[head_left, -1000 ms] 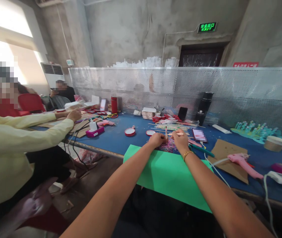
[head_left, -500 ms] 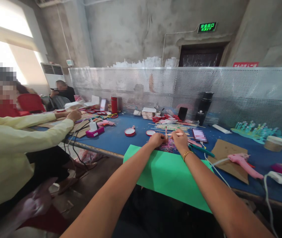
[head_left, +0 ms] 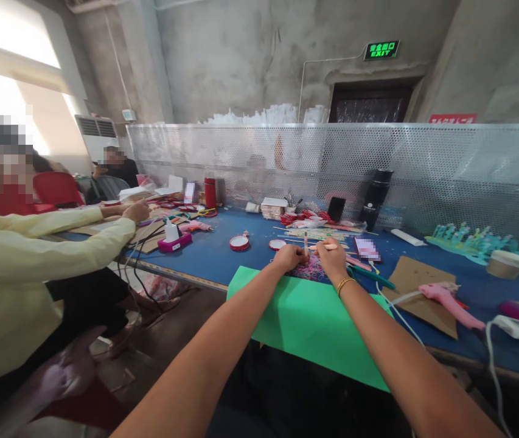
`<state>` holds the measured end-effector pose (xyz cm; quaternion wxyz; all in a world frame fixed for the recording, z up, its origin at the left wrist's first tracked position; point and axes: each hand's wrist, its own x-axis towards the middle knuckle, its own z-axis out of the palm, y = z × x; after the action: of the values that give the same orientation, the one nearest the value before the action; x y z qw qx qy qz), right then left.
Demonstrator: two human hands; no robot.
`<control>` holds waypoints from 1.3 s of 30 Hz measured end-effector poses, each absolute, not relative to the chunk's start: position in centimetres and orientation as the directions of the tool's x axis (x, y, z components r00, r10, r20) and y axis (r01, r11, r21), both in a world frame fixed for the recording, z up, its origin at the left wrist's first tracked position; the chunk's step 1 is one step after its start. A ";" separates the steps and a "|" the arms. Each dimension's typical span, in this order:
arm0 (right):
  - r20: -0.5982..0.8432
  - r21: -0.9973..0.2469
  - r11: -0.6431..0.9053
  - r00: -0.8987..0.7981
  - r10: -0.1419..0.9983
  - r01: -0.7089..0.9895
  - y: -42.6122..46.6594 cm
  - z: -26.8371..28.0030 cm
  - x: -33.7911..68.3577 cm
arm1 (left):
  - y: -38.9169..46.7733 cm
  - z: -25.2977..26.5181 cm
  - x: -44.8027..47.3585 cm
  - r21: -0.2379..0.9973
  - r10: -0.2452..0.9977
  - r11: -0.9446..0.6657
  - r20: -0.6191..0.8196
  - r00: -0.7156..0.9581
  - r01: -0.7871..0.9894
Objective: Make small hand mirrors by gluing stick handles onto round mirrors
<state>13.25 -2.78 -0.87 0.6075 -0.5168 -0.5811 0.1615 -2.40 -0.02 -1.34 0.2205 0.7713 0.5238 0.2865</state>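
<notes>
My left hand point(head_left: 289, 258) is closed around the lower end of a short, thin, pinkish-brown stick point(head_left: 306, 242), which stands upright. In my right hand point(head_left: 333, 260) is a slim, pale pen-like tool point(head_left: 331, 247), its tip pointing left toward the stick. What the tip touches is too small to make out. Beneath both hands lies a tangle of pink and purple strings point(head_left: 311, 269). A green sheet point(head_left: 314, 322) hangs over the table's front edge under my forearms.
To the right, a pink glue gun point(head_left: 451, 304) rests on cardboard point(head_left: 407, 280), with a white cable near my arm. Thin sticks point(head_left: 318, 233) and a phone point(head_left: 367, 249) lie beyond my hands. Round red-rimmed pieces point(head_left: 240, 243) sit to the left. A co-worker in a yellow sleeve point(head_left: 90, 252) works there.
Both my hands hold nearly the same position, with the stick and the pen-like tool still in them. The co-worker at left has shifted very slightly.
</notes>
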 end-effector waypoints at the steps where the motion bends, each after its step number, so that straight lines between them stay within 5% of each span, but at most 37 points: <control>1: 0.540 -0.815 0.410 0.281 0.793 0.410 -2.8 -0.9 13.3 | -0.1 -1.3 -2.4 0.637 0.935 -0.352 0.210 0.285 0.686; 39: 0.551 -0.809 0.442 0.241 0.799 0.386 -3.6 -0.3 12.9 | -0.3 -1.1 -2.4 0.655 0.933 -0.356 0.209 0.293 0.666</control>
<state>12.90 -3.58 -0.29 0.6084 -0.5001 -0.5924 0.1695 -2.39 -0.31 -1.12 0.2296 0.7705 0.5189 0.2905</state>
